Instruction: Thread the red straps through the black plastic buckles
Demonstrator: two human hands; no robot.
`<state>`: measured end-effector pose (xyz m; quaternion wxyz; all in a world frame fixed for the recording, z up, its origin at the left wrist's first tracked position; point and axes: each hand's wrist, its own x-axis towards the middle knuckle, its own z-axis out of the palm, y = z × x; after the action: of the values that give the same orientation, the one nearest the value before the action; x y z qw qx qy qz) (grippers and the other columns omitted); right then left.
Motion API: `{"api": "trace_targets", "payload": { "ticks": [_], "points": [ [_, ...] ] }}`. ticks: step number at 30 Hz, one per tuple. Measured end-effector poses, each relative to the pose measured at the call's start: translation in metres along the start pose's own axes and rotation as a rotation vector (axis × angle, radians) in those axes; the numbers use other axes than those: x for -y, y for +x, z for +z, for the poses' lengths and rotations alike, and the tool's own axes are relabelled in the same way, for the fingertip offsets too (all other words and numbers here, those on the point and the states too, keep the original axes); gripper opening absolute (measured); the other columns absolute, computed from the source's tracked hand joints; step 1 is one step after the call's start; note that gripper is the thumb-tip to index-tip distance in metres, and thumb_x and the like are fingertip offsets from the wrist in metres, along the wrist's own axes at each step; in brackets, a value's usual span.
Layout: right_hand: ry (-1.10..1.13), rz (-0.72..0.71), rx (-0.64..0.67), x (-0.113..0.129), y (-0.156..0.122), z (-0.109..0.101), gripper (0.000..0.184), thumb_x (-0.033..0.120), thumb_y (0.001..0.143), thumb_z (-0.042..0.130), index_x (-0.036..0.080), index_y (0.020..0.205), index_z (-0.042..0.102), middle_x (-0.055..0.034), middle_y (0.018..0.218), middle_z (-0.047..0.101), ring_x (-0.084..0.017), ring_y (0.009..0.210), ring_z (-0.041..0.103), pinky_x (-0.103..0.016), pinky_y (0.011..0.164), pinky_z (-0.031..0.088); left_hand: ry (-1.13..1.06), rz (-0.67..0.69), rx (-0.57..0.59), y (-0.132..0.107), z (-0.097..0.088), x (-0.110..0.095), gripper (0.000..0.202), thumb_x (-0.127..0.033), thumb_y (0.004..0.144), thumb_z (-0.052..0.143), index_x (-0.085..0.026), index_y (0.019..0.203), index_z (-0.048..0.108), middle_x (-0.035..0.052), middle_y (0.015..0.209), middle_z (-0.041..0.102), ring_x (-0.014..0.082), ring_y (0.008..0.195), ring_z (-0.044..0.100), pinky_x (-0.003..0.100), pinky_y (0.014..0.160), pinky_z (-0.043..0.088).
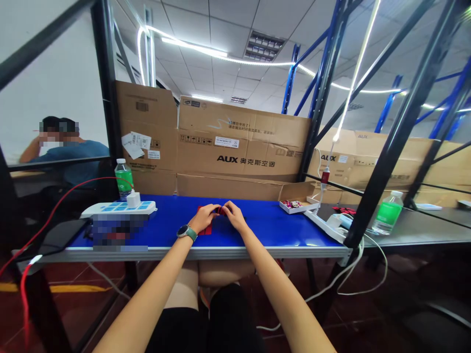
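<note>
Pinched together over red, on blue

The small red piece [221,211] was held at the middle of the blue tabletop [265,223]. It showed some darker patches, but it was too small and too covered by fingers to identify. A flat red sheet [205,229] lay under the hands, showing mostly at their 7 o'clock side.

The left hand [203,218], with a smartwatch [186,232] on its wrist, reached in from 7 o'clock. The right hand [233,216] reached in from 5 o'clock. Both hands were closed narrow, gripping the piece from either side with their fingertips nearly meeting. Neither hand could be seen clearly touching the sheet.

At 9 o'clock stood a white power strip with blue switches [117,210], carrying a white plug adapter [133,199]. A plastic bottle with a green label [124,179] stood just behind it, and a red cable [88,180] looped away from the adapter toward the left. A blurred patch [117,233] covered whatever lay at 8 o'clock.

At 2 o'clock sat an open cardboard tray [294,203] holding small coloured items. Near 3 o'clock lay a second white power strip [326,225], with another plastic bottle [387,213] beyond it on a dark table. Large AUX cartons [239,147] rose at 12 o'clock, and a seated person in a blue shirt [69,157] was visible far off at 10 o'clock.
</note>
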<state>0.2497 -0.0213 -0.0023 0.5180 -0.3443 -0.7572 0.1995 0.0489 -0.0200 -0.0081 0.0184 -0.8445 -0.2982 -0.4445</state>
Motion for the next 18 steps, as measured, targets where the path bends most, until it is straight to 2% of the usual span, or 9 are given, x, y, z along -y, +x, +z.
{"api": "trace_targets", "payload": {
  "ticks": [3,6,9,14,18],
  "points": [
    [-0.214,-0.129,-0.018,-0.0029,0.0028,0.0019,0.014,0.036,0.093,0.055,0.023,0.091,0.06,-0.0052,0.1,0.062,-0.02,0.099,0.058,-0.033,0.089,0.046,-0.032,-0.036,-0.024,0.0004,0.0007,0.0019,0.034,-0.019,0.091,0.059,-0.02,0.125,0.066,0.0094,0.112,0.071,0.0218,0.101,0.067,0.037,0.093,0.054],
    [-0.354,-0.095,0.01,-0.0065,0.002,0.004,0.007,0.028,0.091,0.06,0.023,0.096,0.062,-0.0044,0.104,0.06,-0.02,0.1,0.055,-0.034,0.09,0.042,-0.053,-0.038,-0.011,0.0008,0.0008,0.001,0.034,-0.017,0.09,0.059,-0.02,0.123,0.066,0.0093,0.114,0.071,0.0216,0.102,0.067,0.037,0.094,0.053],
    [-0.447,-0.048,-0.003,-0.0082,-0.0011,0.0054,0.016,0.023,0.087,0.066,0.024,0.102,0.062,-0.0028,0.11,0.06,-0.02,0.104,0.053,-0.034,0.088,0.038,-0.064,-0.035,0.025,0.0007,0.0009,-0.001,0.034,-0.016,0.089,0.06,-0.021,0.122,0.067,0.0089,0.113,0.072,0.0216,0.102,0.067,0.036,0.093,0.053],
    [-0.459,0.056,-0.014,-0.0054,-0.0012,0.0051,0.003,0.026,0.087,0.067,0.023,0.089,0.067,-0.003,0.11,0.061,-0.022,0.107,0.051,-0.035,0.088,0.035,-0.059,-0.043,0.043,0.0007,0.0012,-0.0035,0.031,-0.017,0.088,0.062,-0.02,0.118,0.069,0.0086,0.11,0.073,0.022,0.1,0.068,0.036,0.092,0.053],
    [-0.333,0.132,-0.081,-0.0073,0.0057,0.002,0.011,0.027,0.088,0.061,0.023,0.082,0.069,-0.0036,0.108,0.062,-0.023,0.108,0.052,-0.036,0.091,0.036,-0.075,-0.057,-0.011,0.002,-0.0012,-0.0056,0.03,-0.017,0.087,0.062,-0.02,0.116,0.07,0.0083,0.11,0.074,0.0215,0.099,0.069,0.036,0.093,0.053]
  ]
}}
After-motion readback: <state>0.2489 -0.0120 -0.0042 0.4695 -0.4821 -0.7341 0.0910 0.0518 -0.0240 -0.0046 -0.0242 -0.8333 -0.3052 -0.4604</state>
